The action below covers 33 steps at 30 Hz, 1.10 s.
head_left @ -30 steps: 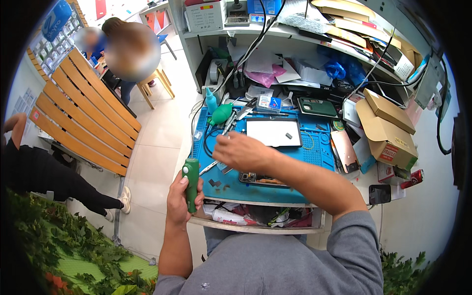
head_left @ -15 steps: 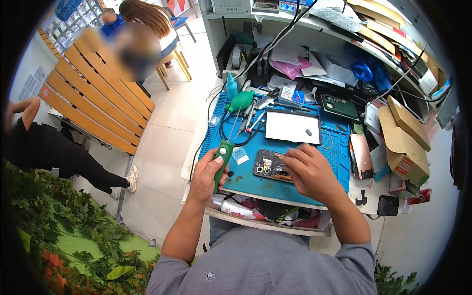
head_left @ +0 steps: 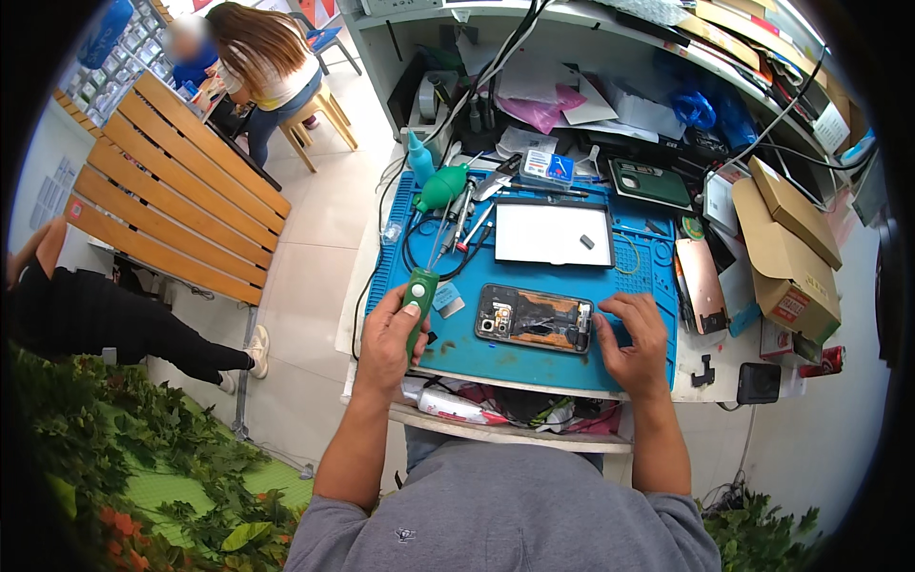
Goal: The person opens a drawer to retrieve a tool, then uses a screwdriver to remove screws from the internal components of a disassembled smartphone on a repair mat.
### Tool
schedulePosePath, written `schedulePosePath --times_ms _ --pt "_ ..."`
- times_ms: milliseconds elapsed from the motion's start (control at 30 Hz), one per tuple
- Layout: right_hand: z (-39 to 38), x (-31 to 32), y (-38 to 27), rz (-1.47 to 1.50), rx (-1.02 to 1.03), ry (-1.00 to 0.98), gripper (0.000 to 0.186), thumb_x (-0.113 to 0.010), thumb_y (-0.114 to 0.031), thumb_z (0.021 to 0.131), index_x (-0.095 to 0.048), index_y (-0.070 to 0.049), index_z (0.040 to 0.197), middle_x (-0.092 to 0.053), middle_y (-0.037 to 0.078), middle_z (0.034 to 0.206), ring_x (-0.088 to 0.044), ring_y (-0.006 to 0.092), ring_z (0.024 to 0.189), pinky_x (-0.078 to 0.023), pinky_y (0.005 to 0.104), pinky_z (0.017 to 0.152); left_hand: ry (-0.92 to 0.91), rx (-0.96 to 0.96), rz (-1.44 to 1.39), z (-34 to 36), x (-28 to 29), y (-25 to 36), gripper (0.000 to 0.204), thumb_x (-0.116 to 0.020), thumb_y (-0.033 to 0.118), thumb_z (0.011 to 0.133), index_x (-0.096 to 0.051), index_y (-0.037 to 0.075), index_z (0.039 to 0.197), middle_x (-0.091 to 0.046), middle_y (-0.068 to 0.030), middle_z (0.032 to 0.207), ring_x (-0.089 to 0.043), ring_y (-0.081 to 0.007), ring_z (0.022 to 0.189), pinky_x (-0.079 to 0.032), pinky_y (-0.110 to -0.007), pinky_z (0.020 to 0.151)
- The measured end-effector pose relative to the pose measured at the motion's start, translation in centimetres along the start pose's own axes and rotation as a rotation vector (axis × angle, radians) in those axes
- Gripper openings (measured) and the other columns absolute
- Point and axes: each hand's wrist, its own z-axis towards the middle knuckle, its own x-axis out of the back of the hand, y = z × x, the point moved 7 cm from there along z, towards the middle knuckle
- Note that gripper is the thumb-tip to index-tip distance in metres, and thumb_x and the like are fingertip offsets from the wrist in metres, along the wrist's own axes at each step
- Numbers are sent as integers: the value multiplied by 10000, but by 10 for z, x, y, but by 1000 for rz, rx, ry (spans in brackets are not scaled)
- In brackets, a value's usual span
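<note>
My left hand (head_left: 386,343) is wrapped round a green-handled tool (head_left: 417,300) with a white button, held upright at the mat's left front. A thin metal shaft seems to rise from its top, though it overlaps tools lying behind. On the blue work mat (head_left: 534,375) lies an opened smartphone (head_left: 534,317), its inner parts and cameras showing. Just off the phone's right end is my right hand (head_left: 637,341), fingers bent and apart, with nothing seen in them. Behind the phone, a white tray with a dark rim (head_left: 548,234) bears a small dark piece (head_left: 586,242).
A green air blower (head_left: 443,188), a light-blue bottle (head_left: 419,160) and several slim tools crowd the mat's back left. At right are a pinkish phone back (head_left: 701,286) and an open cardboard box (head_left: 786,257). Below the mat, an open drawer (head_left: 515,436) holds clutter.
My right hand has moved right, from over the phone to beyond its right end, uncovering the phone. My left hand keeps hold of the green-handled tool. The whole view has shifted slightly.
</note>
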Motion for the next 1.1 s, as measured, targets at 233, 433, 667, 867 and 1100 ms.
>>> schedulePosePath --times_ms 233,433,667,867,1100 --pt "1 -8 -1 21 -28 -140 584 -987 -187 876 -761 -5 1383 -808 196 1271 -716 392 1136 -592 486 1001 2 -1 -25 1 2 0 504 -581 274 1173 -646 -12 1584 -686 -43 988 -594 -81 684 -462 -263 548" --pt "1 -13 -8 -19 -38 -306 981 -1038 -385 807 -639 -3 1618 -743 206 1483 -661 401 1312 -519 518 1158 -4 -11 -25 1 3 2 500 -566 272 1180 -636 -18 1581 -678 -43 986 -591 -88 683 -465 -266 551" --pt "0 -16 1 23 -100 -372 1079 -1086 -381 749 -618 4 1642 -739 190 1503 -652 400 1334 -515 518 1170 -4 12 -30 1 5 1 505 -566 286 1180 -617 -15 1583 -676 -49 998 -594 -98 688 -465 -277 557" --pt "4 -16 3 64 -45 -330 1034 -1111 -306 707 -662 -12 1590 -791 188 1390 -701 392 1254 -584 482 1122 -160 131 -159 -6 0 0 425 -557 299 1194 -589 7 1502 -663 -83 1040 -611 -141 723 -496 -313 600" --pt "0 -14 -10 42 13 -282 970 -1098 -346 670 -705 44 1467 -782 198 1253 -700 373 1137 -600 479 1019 -348 179 451 -31 12 17 440 -591 301 1189 -603 -17 1492 -742 -126 1016 -729 -214 827 -575 -401 754"
